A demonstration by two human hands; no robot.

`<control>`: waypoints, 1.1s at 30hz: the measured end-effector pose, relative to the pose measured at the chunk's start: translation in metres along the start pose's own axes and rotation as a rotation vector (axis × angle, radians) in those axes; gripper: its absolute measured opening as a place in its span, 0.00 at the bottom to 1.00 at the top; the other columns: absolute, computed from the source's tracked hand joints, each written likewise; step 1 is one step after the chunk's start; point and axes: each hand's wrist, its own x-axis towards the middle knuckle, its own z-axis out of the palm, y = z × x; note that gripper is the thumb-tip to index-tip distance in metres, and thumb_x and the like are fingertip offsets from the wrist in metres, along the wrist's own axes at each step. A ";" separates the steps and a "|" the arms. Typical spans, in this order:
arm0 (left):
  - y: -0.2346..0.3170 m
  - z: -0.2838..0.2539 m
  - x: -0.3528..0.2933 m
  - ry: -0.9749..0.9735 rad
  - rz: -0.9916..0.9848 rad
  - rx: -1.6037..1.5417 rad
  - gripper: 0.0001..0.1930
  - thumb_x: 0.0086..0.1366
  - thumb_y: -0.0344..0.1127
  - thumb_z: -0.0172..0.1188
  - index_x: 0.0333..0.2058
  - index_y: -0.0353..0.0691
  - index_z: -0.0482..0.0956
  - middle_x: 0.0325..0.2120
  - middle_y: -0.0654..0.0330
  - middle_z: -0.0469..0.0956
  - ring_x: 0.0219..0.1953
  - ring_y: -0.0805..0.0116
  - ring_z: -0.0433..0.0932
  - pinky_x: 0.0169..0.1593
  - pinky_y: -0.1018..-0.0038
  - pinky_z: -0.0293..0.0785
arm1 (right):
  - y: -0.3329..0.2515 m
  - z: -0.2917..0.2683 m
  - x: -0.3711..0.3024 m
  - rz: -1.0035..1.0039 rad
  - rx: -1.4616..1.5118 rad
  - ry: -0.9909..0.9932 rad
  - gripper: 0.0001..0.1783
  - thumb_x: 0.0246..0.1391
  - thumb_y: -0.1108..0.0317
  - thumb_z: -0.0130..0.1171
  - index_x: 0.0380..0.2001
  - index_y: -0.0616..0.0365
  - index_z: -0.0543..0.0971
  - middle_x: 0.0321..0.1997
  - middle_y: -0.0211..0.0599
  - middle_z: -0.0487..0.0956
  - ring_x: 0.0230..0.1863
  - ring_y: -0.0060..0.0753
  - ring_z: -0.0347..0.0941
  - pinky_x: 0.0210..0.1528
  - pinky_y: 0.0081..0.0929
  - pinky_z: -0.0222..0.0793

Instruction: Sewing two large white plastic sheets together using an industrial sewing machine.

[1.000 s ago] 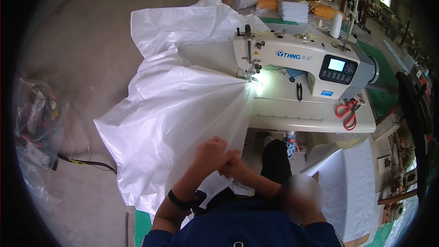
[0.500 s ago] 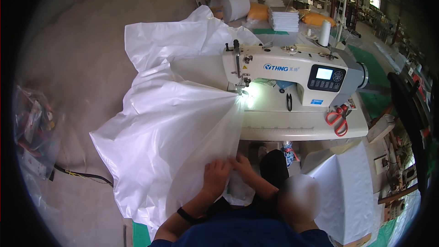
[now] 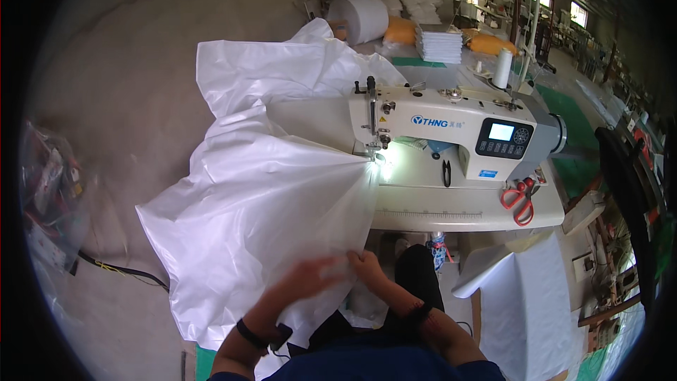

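Observation:
A large, glossy white plastic sheet spreads over the left of the sewing machine's table and hangs toward my lap. Its folds gather to a point under the presser foot of the white sewing machine, where a lamp shines. My right hand is closed, pinching the sheet's near right edge below the table. Over the sheet, just left of it, my left hand is smeared by motion, so its fingers do not show clearly. A dark band circles my left wrist.
Black thread snips and red-handled scissors lie on the machine table. A white thread cone stands behind the machine. More white sheeting hangs at the right. A black cable crosses the floor at left.
My left hand has lifted away from the sheet's edge and moved left, blurring. My right hand stays at the edge, a little lower in view. The whole view has shifted slightly.

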 end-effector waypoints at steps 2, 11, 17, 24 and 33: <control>-0.043 -0.017 0.033 0.383 0.069 0.017 0.25 0.68 0.49 0.46 0.57 0.41 0.67 0.53 0.50 0.72 0.56 0.53 0.70 0.58 0.58 0.64 | -0.013 -0.001 -0.012 0.073 0.107 -0.059 0.17 0.58 0.60 0.53 0.35 0.67 0.79 0.28 0.32 0.78 0.28 0.23 0.73 0.32 0.24 0.69; -0.120 -0.089 0.152 0.112 -0.362 0.508 0.19 0.62 0.43 0.48 0.47 0.40 0.76 0.49 0.52 0.75 0.53 0.54 0.72 0.56 0.58 0.66 | -0.018 0.006 -0.003 0.086 -0.089 -0.038 0.17 0.58 0.60 0.51 0.31 0.67 0.77 0.22 0.32 0.76 0.23 0.25 0.72 0.26 0.26 0.68; -0.060 -0.008 0.254 0.501 0.188 0.143 0.08 0.55 0.31 0.55 0.31 0.40 0.82 0.31 0.51 0.78 0.34 0.48 0.77 0.38 0.59 0.73 | -0.018 0.005 -0.009 0.031 -0.135 -0.045 0.17 0.58 0.61 0.49 0.30 0.66 0.77 0.21 0.34 0.76 0.22 0.27 0.73 0.26 0.30 0.69; -0.069 0.028 0.280 0.721 0.264 -0.042 0.04 0.54 0.29 0.60 0.30 0.39 0.82 0.27 0.55 0.75 0.33 0.53 0.75 0.36 0.63 0.72 | -0.097 -0.060 -0.011 0.086 -0.752 -0.194 0.23 0.59 0.51 0.47 0.33 0.61 0.78 0.26 0.52 0.79 0.32 0.52 0.78 0.38 0.45 0.72; -0.070 0.028 0.274 0.723 0.191 -0.093 0.06 0.53 0.29 0.59 0.30 0.39 0.82 0.29 0.56 0.74 0.36 0.55 0.73 0.42 0.63 0.71 | -0.126 -0.095 0.183 -0.424 -1.120 0.394 0.17 0.52 0.52 0.57 0.29 0.56 0.80 0.29 0.43 0.79 0.32 0.46 0.78 0.37 0.41 0.73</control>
